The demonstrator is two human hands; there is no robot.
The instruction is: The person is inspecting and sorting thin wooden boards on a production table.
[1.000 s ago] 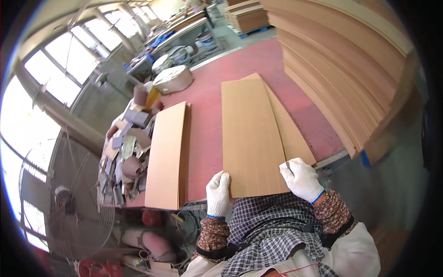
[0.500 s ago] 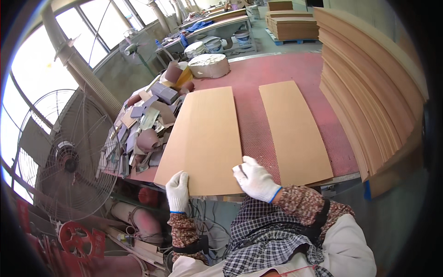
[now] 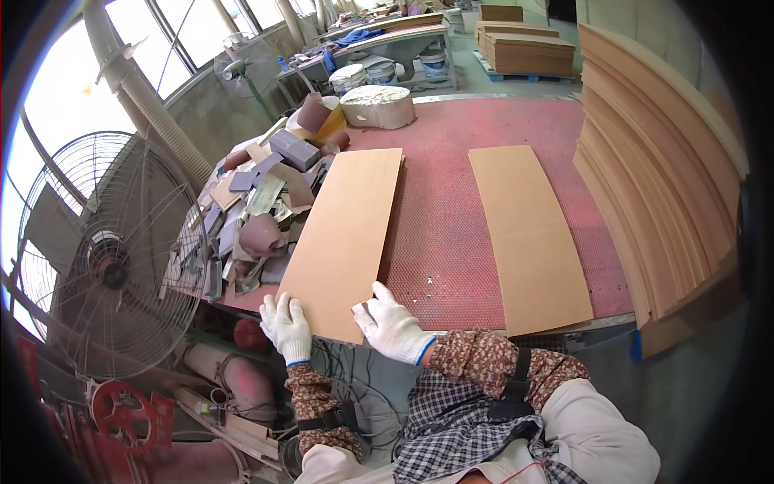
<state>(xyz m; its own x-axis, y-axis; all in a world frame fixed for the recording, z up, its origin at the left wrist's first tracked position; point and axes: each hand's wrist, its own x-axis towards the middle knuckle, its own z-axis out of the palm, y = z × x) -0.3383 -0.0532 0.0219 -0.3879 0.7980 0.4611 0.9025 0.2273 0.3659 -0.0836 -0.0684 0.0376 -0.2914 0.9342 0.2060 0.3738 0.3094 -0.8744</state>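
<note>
Head: left hand (image 3: 286, 331) splayed at board (image 3: 345, 234)

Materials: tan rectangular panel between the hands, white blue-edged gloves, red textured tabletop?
Tan rectangular panel: likely wood or fibreboard, matte; even tan face.
White blue-edged gloves: apparently knit fabric, matte; ribbed wrists.
Red textured tabletop: possibly rubber matting, dull; fine dimpled pattern.

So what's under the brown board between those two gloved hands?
Below the brown board, a darker edge peeks out along its right side, probably another board; red textured tabletop shows beyond it. The rest underneath is covered.
</note>
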